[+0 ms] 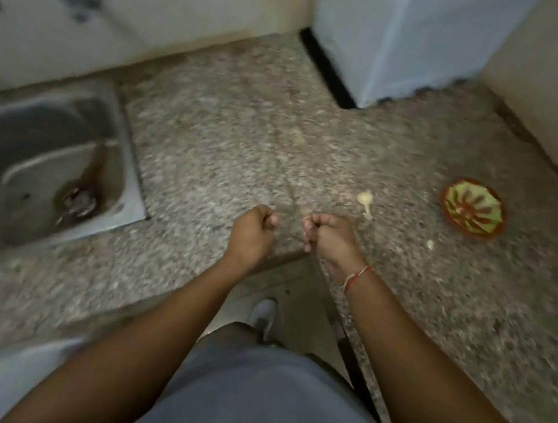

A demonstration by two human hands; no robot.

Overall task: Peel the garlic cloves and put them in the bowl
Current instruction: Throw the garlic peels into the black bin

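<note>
Curling inward, the fingers of both bare hands are bunched at the inner corner of the speckled grey-brown stone counter (244,132). The left hand (251,232) makes a loose fist with its thumb laid across the fingertips, and the right hand (328,237), a red-and-white thread band (355,278) round its wrist, is bent the same way, facing it across a narrow gap. The picture is blurred, and I cannot tell whether either hand pinches a garlic clove or a scrap of skin, or nothing.

Just beyond the right hand, a pale cream garlic piece with a trailing stalk (365,203) lies on the counter, and a smaller pale garlic clove (430,244) sits further right. Beyond these, near the right wall, stands the small round bowl with a brown-red rim and a green-and-red petal pattern inside (472,209); no garlic can be made out in it.

Well to the left, a stainless steel sink (55,167) is set into the counter, dark debris around its drain. At the back stands a white block-like box (401,45).
</note>
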